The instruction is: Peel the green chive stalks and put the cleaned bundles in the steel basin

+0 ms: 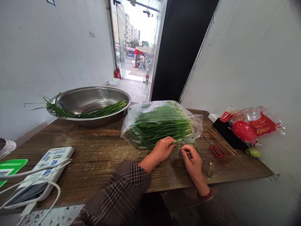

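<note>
Between finger and thumb, my left hand (164, 148) grips a few stalks of garlic chives (176, 142), their pale ends pointing right. My right hand (192, 159) is pinched at the stalk ends, close beside the left; exactly what its fingertips hold is partly hidden. Just beyond both hands, a large pile of chives (162, 125) lies in an opened clear plastic bag (128, 121). To the left, a wide steel basin (110, 116) holds a smaller bunch of chives (101, 110), some leaves hanging over its rim.
Red-handled scissors (216, 150) and thin bamboo sticks (221, 139) lie on the wooden table (94, 163) to my right. Beyond them stand a black box (227, 133) and red packaging (246, 130). A white device (44, 172) with cables sits at left. A glass door opens onto the street.
</note>
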A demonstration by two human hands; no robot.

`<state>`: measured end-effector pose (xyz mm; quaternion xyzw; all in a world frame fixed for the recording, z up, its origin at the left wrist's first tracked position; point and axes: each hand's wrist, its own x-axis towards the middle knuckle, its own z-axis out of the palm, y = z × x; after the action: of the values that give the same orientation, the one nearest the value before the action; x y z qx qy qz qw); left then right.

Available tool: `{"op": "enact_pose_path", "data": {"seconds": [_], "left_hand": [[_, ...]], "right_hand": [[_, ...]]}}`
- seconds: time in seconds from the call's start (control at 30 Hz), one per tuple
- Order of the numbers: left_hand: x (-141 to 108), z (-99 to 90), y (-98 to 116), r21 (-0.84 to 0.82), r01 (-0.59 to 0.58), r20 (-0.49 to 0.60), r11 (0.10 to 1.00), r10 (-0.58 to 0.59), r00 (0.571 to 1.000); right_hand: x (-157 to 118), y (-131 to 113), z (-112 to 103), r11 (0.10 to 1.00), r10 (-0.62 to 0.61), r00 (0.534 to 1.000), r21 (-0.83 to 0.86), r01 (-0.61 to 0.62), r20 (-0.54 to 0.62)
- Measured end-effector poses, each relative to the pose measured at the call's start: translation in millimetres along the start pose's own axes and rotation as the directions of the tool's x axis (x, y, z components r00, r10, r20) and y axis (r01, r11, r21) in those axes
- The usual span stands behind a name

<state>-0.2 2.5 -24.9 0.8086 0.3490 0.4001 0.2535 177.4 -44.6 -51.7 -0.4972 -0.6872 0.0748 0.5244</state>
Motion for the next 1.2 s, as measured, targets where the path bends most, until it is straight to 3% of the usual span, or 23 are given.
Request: {"op": "enact_pose_path", "data": {"seconds": [0.13,0.33,0.4,0.5,0.53,0.57,0.63,0.73,0.83,0.93,1.07,1.2], "left_hand": [[-2,1.3,2,0.097,0.022,0.156,0.995,-0.037,0.987],[-3,1.9,4,0.221,0.050,0.215,0.974,-0.098,0.972],[-1,1.4,3,0.201,0.094,0.217,0.975,-0.138,0.966],[4,-1.4,-1,0.168,0.173,0.191,0.970,-0.205,0.960],[6,-2.6,-2,0.173,0.197,0.172,0.965,-0.227,0.959],[7,-3.7,-4,0.165,0.212,0.162,0.963,-0.239,0.957],[9,-5.3,-6,0.126,0.225,0.155,0.966,-0.243,0.958],[9,-5.6,-6,0.057,0.219,0.146,0.974,-0.225,0.963],[9,-5.1,-7,0.026,0.206,0.134,0.978,-0.208,0.969],[9,-6.1,-7,0.020,0.218,0.138,0.976,-0.219,0.966],[11,-9.4,-4,-0.004,0.260,0.149,0.966,-0.256,0.955],[11,-10.8,-2,-0.036,0.286,0.180,0.957,-0.276,0.944]], "right_hand": [[-5,-2,5,0.998,0.062,0.994,0.001,-0.062,-0.092],[-7,4,10,0.969,0.245,0.961,0.068,-0.238,-0.125],[-3,7,10,0.943,0.315,0.938,0.164,-0.291,-0.145],[6,16,-1,0.898,0.408,0.860,0.305,-0.318,-0.306],[9,21,-6,0.897,0.413,0.853,0.304,-0.321,-0.319],[12,25,-13,0.905,0.405,0.860,0.270,-0.329,-0.309],[16,30,-26,0.946,0.321,0.924,0.122,-0.301,-0.206],[21,29,-35,0.987,0.113,0.993,-0.108,-0.116,-0.035],[25,18,-29,0.988,-0.038,0.999,-0.147,0.041,0.020],[29,9,-17,0.978,-0.129,0.981,-0.148,0.150,0.147],[30,8,-6,0.977,-0.141,0.972,-0.130,0.167,0.187],[26,10,-1,0.998,-0.020,0.993,0.054,0.014,0.115]]}}
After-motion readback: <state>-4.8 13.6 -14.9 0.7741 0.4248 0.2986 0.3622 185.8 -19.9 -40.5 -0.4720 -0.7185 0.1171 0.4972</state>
